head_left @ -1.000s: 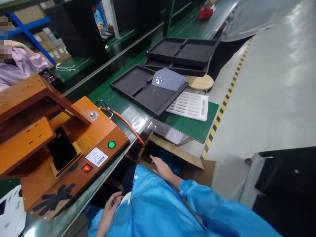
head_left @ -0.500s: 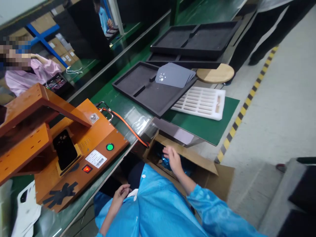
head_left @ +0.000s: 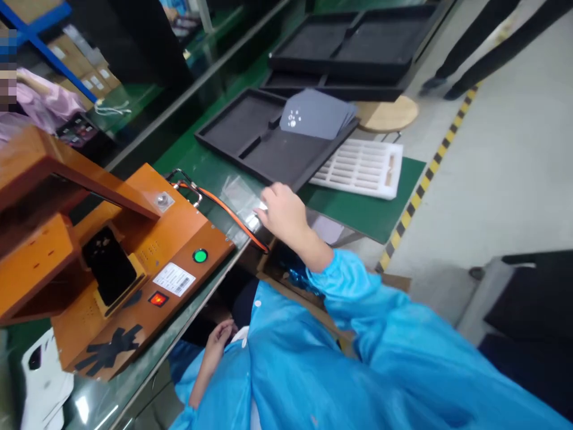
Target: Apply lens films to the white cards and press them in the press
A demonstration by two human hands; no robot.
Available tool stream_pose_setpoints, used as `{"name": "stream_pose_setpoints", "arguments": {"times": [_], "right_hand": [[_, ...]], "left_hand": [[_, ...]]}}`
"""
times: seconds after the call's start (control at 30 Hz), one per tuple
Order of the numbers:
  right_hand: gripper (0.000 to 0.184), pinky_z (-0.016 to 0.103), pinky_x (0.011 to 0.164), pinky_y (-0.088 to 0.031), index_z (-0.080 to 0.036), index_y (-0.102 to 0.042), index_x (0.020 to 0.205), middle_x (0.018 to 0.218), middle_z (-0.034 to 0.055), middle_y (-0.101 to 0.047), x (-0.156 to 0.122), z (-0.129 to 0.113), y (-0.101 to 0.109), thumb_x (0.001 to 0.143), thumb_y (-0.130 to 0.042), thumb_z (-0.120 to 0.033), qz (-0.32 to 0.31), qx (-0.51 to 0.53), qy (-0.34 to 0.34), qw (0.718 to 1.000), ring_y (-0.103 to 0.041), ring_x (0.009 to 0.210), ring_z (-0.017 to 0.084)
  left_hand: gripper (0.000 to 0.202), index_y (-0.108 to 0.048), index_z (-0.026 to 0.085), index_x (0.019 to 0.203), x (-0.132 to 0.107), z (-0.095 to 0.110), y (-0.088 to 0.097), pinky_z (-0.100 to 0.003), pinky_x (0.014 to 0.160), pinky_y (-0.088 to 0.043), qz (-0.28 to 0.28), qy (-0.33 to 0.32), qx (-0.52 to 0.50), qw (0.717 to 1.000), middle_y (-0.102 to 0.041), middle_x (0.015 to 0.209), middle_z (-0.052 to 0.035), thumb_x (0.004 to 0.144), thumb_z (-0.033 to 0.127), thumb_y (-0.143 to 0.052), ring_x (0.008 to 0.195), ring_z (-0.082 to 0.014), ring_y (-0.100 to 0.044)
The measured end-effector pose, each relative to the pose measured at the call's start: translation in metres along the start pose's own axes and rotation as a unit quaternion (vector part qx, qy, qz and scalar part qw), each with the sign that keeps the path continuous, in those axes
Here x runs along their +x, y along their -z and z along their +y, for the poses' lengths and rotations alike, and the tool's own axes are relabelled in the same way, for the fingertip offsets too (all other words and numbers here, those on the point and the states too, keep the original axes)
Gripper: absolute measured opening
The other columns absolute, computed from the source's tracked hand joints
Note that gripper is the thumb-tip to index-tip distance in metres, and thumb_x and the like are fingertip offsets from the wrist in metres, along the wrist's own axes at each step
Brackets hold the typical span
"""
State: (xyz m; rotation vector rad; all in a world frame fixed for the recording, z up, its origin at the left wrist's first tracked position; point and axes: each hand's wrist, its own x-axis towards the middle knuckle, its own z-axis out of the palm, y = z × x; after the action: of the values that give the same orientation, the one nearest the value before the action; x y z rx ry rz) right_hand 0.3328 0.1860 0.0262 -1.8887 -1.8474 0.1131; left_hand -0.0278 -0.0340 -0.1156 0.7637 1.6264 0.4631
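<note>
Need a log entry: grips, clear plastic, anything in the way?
Right grip near clear plastic on bench, contact unclear. Left grip by blue coat. Orange cable beside plastic.

Pale floor (head_left: 505,197) (with striped tape (head_left: 427,176)) borders a green workbench (head_left: 181,150).

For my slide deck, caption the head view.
Right hand at clear plastic on the green bench, near an orange machine.

Head-worn view, facing forward and down, close above the blue smock (head_left: 304,358), green bench (head_left: 201,167) slanting
</note>
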Motion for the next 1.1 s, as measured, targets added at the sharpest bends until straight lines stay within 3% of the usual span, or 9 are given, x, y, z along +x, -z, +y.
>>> {"name": "stream_pose_setpoints", "arguments": {"times": [0.07, 0.17, 0.27, 0.37, 0.53, 0.67, 0.77, 0.93, 1.1], "right_hand": [[0.044, 0.051, 0.111, -0.049, -0.007, -0.064, 0.139, 0.152, 0.0241, -0.059, 0.022, 0.006, -0.011, 0.101, -0.069, -0.029, -0.025, 0.032, 0.131, 0.991, -0.056, 0.141, 0.039], [0.047, 0.068, 0.120, -0.033, -0.007, -0.058, 0.151, 0.165, 0.0159, -0.048, 0.037, 0.027, -0.032, 0.109, -0.047, -0.026, -0.128, 0.089, 0.266, 0.951, -0.037, 0.158, 0.041], [0.052, 0.071, 0.123, -0.026, -0.013, -0.056, 0.156, 0.174, 0.0128, -0.039, 0.023, 0.047, -0.034, 0.109, -0.052, -0.034, -0.144, 0.108, 0.311, 0.933, -0.029, 0.163, 0.041], [0.043, 0.062, 0.125, -0.035, -0.012, -0.063, 0.147, 0.167, 0.0170, -0.050, -0.001, 0.057, -0.031, 0.109, -0.059, -0.031, -0.069, 0.086, 0.305, 0.946, -0.042, 0.159, 0.035], [0.032, 0.043, 0.109, -0.054, -0.016, -0.074, 0.127, 0.141, 0.0158, -0.074, -0.040, 0.076, -0.051, 0.116, -0.045, -0.022, 0.020, 0.118, 0.250, 0.961, -0.061, 0.145, 0.027], [0.041, 0.046, 0.117, -0.050, -0.020, -0.075, 0.127, 0.141, 0.0150, -0.073, -0.117, 0.102, -0.070, 0.117, -0.039, -0.039, -0.073, 0.145, 0.079, 0.984, -0.063, 0.141, 0.025], [0.045, 0.046, 0.109, -0.056, -0.017, -0.076, 0.112, 0.125, 0.0197, -0.077, -0.195, 0.118, -0.088, 0.115, -0.034, -0.031, -0.142, 0.118, 0.011, 0.983, -0.071, 0.122, 0.027], [0.019, 0.042, 0.097, -0.061, -0.015, -0.074, 0.107, 0.109, 0.0095, -0.076, -0.273, 0.134, -0.132, 0.109, -0.064, -0.031, -0.349, 0.040, -0.130, 0.927, -0.073, 0.103, 0.023], [0.046, 0.056, 0.109, -0.056, -0.018, -0.066, 0.139, 0.144, 0.0126, -0.064, -0.265, 0.142, -0.162, 0.103, -0.075, -0.045, -0.442, -0.031, -0.243, 0.863, -0.065, 0.127, 0.031]], "left_hand": [[0.084, -0.081, 0.019, 0.105, 0.001, -0.002, 0.004, -0.044, 0.103, -0.055, -0.011, 0.009, 0.000, 1.000, -0.081, 0.102, -0.0148, 0.053, 0.085, -0.090, 0.105, -0.0355, -0.074], [0.085, -0.080, 0.017, 0.112, 0.003, -0.006, 0.012, -0.043, 0.103, -0.055, -0.029, 0.032, -0.003, 0.999, -0.082, 0.108, -0.0155, 0.057, 0.081, -0.091, 0.106, -0.0336, -0.075], [0.088, -0.080, 0.015, 0.112, 0.006, -0.011, 0.018, -0.043, 0.099, -0.057, -0.031, 0.048, -0.011, 0.998, -0.082, 0.106, -0.0154, 0.054, 0.080, -0.093, 0.102, -0.0328, -0.076], [0.090, -0.080, 0.015, 0.109, 0.012, -0.015, 0.016, -0.042, 0.094, -0.059, -0.022, 0.053, -0.019, 0.998, -0.082, 0.104, -0.0153, 0.049, 0.082, -0.093, 0.100, -0.0329, -0.077], [0.087, -0.081, 0.015, 0.101, 0.017, -0.017, 0.008, -0.042, 0.094, -0.060, -0.027, 0.048, -0.029, 0.998, -0.082, 0.101, -0.0150, 0.047, 0.082, -0.094, 0.102, -0.0349, -0.077], [0.090, -0.081, 0.018, 0.105, 0.015, -0.020, 0.007, -0.042, 0.094, -0.060, -0.012, 0.046, -0.037, 0.998, -0.082, 0.101, -0.0142, 0.046, 0.085, -0.093, 0.103, -0.0362, -0.078], [0.089, -0.080, 0.020, 0.102, 0.013, -0.022, 0.005, -0.043, 0.085, -0.062, 0.007, 0.053, -0.038, 0.998, -0.082, 0.097, -0.0146, 0.043, 0.087, -0.092, 0.100, -0.0389, -0.078], [0.086, -0.078, 0.019, 0.104, 0.013, -0.020, 0.003, -0.041, 0.081, -0.060, 0.002, 0.061, -0.023, 0.998, -0.081, 0.097, -0.0130, 0.046, 0.081, -0.092, 0.099, -0.0374, -0.077], [0.094, -0.076, 0.017, 0.107, 0.009, -0.017, 0.008, -0.038, 0.080, -0.057, 0.004, 0.077, -0.002, 0.997, -0.081, 0.097, -0.0132, 0.042, 0.084, -0.091, 0.091, -0.0303, -0.075]]}}
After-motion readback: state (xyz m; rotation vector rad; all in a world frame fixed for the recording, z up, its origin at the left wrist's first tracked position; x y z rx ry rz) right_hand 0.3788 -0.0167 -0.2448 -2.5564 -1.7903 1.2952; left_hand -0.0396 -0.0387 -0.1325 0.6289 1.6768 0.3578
